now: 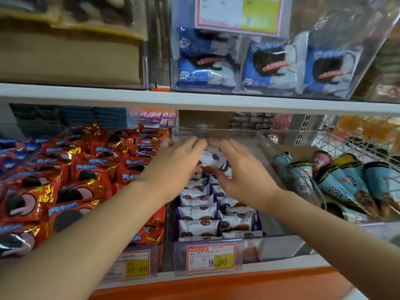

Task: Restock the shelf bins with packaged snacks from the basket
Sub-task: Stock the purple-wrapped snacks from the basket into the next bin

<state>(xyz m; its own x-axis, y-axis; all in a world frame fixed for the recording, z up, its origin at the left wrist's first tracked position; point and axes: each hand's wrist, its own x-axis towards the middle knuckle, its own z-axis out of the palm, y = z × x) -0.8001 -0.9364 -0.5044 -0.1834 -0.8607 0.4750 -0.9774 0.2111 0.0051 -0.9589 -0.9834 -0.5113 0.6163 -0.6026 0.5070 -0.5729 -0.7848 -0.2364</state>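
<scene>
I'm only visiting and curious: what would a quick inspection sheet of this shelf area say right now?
Surface: clear middle bin on the lower shelf, right part bare.
Job's things: white-and-purple snack packets in rows in that bin; basket not in view.
Clutter: price tag on the bin front.
Hands: left hand and right hand, fingers straight, over the rear packets.
Cables: nothing seen.
Surroundings: red packets in the left bin, blue cone packs in the right bin, blue packets on the shelf above.
</scene>
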